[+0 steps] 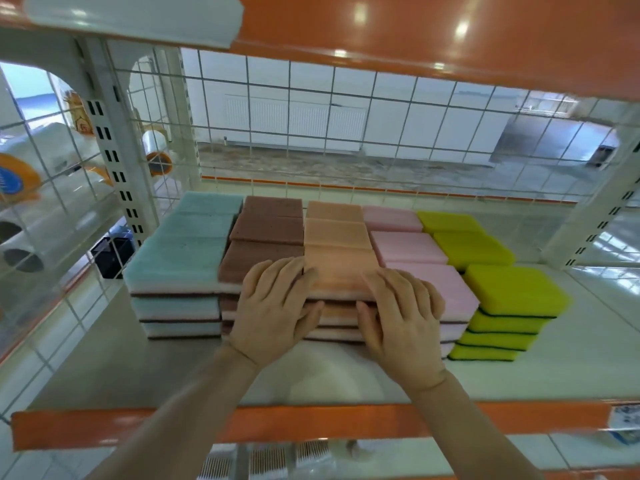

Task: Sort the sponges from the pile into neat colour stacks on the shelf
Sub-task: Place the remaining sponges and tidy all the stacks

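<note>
Sponges stand in colour rows on the white shelf (346, 375): teal stacks (180, 261) at the left, then brown (266, 233), peach (337, 247), pink (412, 247) and yellow-green stacks (498, 289) at the right. My left hand (277, 306) lies with fingers spread over the front brown stack and the left edge of the front peach stack, thumb against the stack's front. My right hand (401, 313) rests the same way over the seam between the front peach and pink stacks. Both hands press flat on the sponge tops.
A white wire grid (346, 133) closes the back of the shelf. An orange upper shelf (415, 29) hangs overhead and an orange front lip (311, 424) runs below my wrists. White uprights (114, 150) stand at both sides. Rolled goods (41, 216) lie on the neighbouring left shelf.
</note>
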Motion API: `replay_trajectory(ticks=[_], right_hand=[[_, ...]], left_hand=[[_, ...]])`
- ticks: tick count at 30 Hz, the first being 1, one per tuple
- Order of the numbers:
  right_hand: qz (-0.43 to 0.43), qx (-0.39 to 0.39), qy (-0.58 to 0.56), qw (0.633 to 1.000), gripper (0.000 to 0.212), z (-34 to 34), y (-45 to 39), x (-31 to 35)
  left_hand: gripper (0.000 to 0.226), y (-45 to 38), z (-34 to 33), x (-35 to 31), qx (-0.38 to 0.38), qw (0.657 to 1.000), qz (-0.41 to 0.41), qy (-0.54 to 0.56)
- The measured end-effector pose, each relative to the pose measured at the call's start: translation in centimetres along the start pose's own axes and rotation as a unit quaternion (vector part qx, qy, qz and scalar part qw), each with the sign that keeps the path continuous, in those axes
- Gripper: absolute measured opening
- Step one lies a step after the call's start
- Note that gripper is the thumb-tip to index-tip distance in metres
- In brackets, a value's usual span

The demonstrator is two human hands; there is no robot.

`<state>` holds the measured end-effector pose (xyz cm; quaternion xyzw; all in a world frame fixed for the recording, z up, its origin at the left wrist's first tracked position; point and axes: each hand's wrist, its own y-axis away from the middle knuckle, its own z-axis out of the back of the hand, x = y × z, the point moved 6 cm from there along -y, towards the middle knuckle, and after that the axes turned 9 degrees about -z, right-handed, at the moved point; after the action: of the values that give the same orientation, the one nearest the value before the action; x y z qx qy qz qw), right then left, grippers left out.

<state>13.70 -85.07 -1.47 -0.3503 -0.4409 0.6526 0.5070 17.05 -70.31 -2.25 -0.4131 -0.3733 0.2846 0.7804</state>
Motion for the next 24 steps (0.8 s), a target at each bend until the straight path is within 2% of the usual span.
replay_trajectory(ticks=[4, 12, 24], right_hand=[[-0.023, 0.009, 0.023, 0.999, 0.029, 1.2, 0.7, -3.1], [-0.042, 0.068, 0.045, 0.996, 0.049, -0.9, 2.2, -6.1], [-0.059, 0.025, 0.057, 0.996, 0.033, -3.4, 1.3, -5.6]], left_hand=[[0.039, -1.9, -1.5, -2.6, 0.008, 1.000, -0.006, 0.010], [0.044, -2.6, -3.6, -3.2, 0.053, 0.997, 0.047, -0.033], [0.043, -2.1, -4.4, -3.3, 0.067, 0.994, 0.065, -0.058]])
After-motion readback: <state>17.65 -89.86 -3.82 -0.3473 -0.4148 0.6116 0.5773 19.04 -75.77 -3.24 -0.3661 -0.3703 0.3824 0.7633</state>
